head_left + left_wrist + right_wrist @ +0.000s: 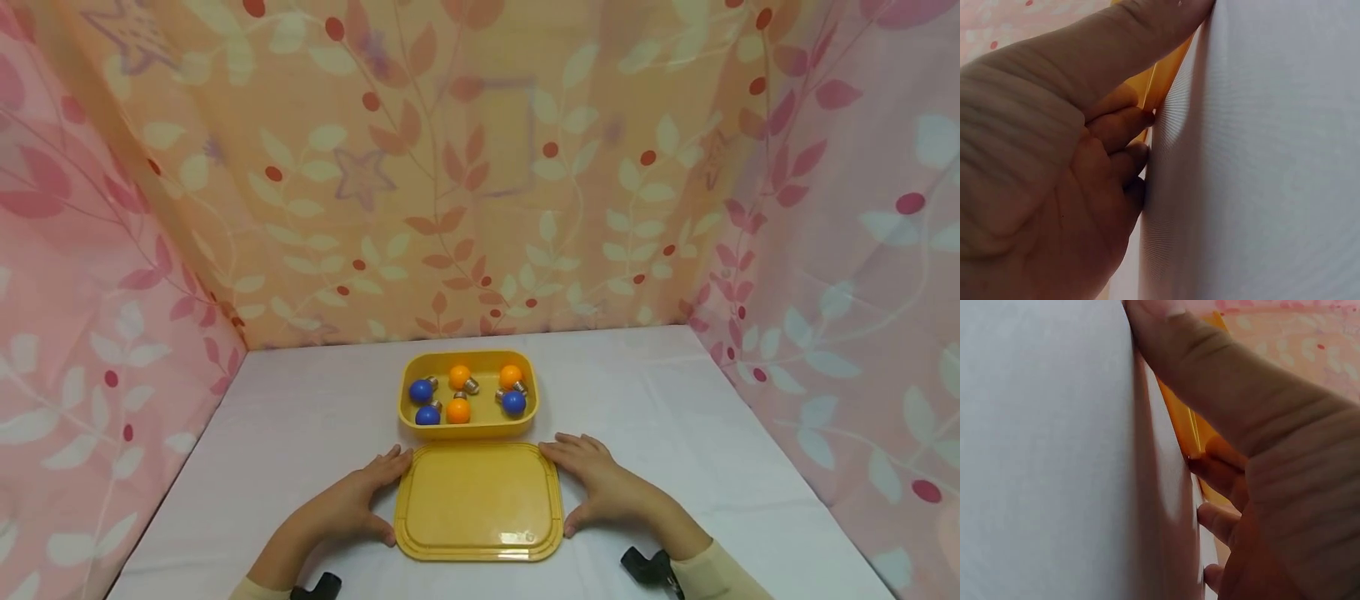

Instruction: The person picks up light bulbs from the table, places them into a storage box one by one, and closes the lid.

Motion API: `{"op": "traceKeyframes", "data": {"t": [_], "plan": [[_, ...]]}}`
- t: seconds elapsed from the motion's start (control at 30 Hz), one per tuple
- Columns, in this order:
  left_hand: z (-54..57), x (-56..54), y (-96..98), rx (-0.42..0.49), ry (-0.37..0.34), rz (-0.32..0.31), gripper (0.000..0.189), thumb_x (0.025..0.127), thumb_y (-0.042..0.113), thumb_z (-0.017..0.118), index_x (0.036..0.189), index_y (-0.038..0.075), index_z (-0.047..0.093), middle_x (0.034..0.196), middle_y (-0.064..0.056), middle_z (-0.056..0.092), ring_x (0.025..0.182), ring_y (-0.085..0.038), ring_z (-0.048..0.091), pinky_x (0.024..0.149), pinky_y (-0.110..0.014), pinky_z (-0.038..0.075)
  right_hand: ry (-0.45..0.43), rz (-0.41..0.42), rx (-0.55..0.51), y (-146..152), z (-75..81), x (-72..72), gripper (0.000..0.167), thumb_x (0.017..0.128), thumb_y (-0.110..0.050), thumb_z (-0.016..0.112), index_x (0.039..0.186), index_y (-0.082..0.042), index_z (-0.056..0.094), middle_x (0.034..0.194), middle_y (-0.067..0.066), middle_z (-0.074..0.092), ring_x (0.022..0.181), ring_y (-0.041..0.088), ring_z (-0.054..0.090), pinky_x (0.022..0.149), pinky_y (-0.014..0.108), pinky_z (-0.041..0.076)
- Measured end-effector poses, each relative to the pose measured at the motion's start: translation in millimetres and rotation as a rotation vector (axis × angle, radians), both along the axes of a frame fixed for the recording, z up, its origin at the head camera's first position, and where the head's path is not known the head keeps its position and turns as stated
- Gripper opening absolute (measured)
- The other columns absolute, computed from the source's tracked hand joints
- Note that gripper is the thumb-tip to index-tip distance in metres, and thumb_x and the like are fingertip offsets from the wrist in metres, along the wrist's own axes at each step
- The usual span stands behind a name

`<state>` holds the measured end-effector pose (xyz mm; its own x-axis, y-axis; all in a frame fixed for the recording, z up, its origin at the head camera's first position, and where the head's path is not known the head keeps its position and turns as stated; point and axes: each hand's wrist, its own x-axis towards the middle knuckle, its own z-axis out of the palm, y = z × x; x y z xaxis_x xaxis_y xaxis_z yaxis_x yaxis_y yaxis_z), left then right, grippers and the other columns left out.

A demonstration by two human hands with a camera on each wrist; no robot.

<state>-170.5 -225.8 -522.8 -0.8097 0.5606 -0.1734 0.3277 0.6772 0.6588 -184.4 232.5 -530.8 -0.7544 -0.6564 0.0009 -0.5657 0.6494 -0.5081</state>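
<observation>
A yellow rounded-rectangle lid (pixel 478 500) lies flat on the table, just in front of a yellow tray-like box (pixel 468 432). My left hand (pixel 348 502) is at the lid's left side, fingertips by the upper corner and thumb by the lower one. Mirroring it, my right hand (pixel 611 487) spans the right side with thumb and fingers spread. Both wrist views show the fingertips down at the cloth beside the yellow edge. Inside the box are three blue bulbs (pixel 513 403) and three orange bulbs (pixel 458 410), all with silvery screw bases.
White cloth covers the table (pixel 300 417). Behind it hangs a leaf-patterned curtain (pixel 480 208), with pink patterned cloth on the left (pixel 90 292) and on the right (pixel 847 292). Black wrist devices (pixel 648 568) show near both sleeves.
</observation>
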Motion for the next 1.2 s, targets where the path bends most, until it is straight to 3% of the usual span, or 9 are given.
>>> {"op": "traceKeyframes", "data": {"t": [0.3, 0.43, 0.57, 0.7, 0.93, 1.1, 1.2], "plan": [[-2.2, -1.1, 0.2, 0.005, 0.000, 0.024, 0.122, 0.060, 0.059, 0.091, 0.162, 0.025, 0.033, 0.168, -0.004, 0.026, 0.156, -0.038, 0.021, 0.122, -0.066, 0.020, -0.017, -0.020, -0.054, 2, -6.3, -1.4, 0.122, 0.058, -0.073, 0.084, 0.160, -0.021, 0.039, 0.161, 0.001, 0.043, 0.152, 0.035, 0.029, 0.121, 0.070, 0.010], [-2.3, -2.9, -2.7, 0.069, -0.030, 0.054, 0.119, 0.062, 0.058, 0.091, 0.161, 0.027, 0.034, 0.167, 0.000, 0.030, 0.155, -0.031, 0.027, 0.123, -0.058, 0.022, -0.127, -0.065, -0.155, 7, -7.1, -2.6, 0.113, 0.061, -0.063, 0.089, 0.158, -0.030, 0.040, 0.163, 0.000, 0.041, 0.154, 0.039, 0.021, 0.121, 0.071, 0.006], [-2.1, -4.1, -8.2, 0.171, -0.039, 0.058, 0.111, 0.065, 0.050, 0.092, 0.159, 0.025, 0.039, 0.164, 0.001, 0.037, 0.152, -0.027, 0.034, 0.124, -0.032, 0.026, -0.236, -0.072, -0.281, 9, -2.5, -3.9, 0.106, 0.066, -0.053, 0.091, 0.157, -0.027, 0.043, 0.162, -0.002, 0.043, 0.154, 0.039, 0.023, 0.123, 0.070, -0.001], [-3.0, -5.4, -15.0, 0.270, -0.034, 0.035, 0.100, 0.070, 0.040, 0.091, 0.156, 0.020, 0.045, 0.160, 0.001, 0.044, 0.149, -0.022, 0.038, 0.114, -0.009, 0.024, -0.295, -0.067, -0.319, 8, 0.3, -3.8, 0.102, 0.069, -0.052, 0.090, 0.157, -0.028, 0.044, 0.160, -0.010, 0.044, 0.154, 0.032, 0.027, 0.125, 0.063, -0.005], [0.9, -7.4, -21.9, 0.388, -0.090, 0.027, 0.088, 0.078, 0.028, 0.088, 0.155, 0.016, 0.047, 0.159, -0.003, 0.045, 0.142, 0.003, 0.038, 0.111, -0.007, 0.029, -0.283, -0.064, -0.363, 5, 3.0, -5.0, 0.098, 0.072, -0.055, 0.087, 0.156, -0.028, 0.045, 0.159, -0.011, 0.045, 0.155, 0.034, 0.027, 0.123, 0.068, -0.002], [2.9, -6.5, -22.6, 0.483, -0.166, 0.033, 0.084, 0.082, 0.019, 0.086, 0.156, 0.012, 0.045, 0.161, -0.006, 0.042, 0.143, 0.007, 0.037, 0.111, -0.009, 0.033, -0.265, -0.049, -0.382, 5, 5.5, -6.1, 0.099, 0.071, -0.051, 0.089, 0.156, -0.024, 0.046, 0.157, -0.010, 0.048, 0.152, 0.029, 0.034, 0.123, 0.067, 0.003], [3.8, -6.1, -22.7, 0.517, -0.198, 0.029, 0.083, 0.085, 0.016, 0.084, 0.156, 0.011, 0.044, 0.162, -0.005, 0.040, 0.144, 0.006, 0.037, 0.112, -0.011, 0.034, -0.270, -0.055, -0.408, 6, 5.9, -5.4, 0.097, 0.071, -0.048, 0.090, 0.155, -0.024, 0.047, 0.157, -0.010, 0.049, 0.151, 0.024, 0.037, 0.124, 0.064, 0.014]]}}
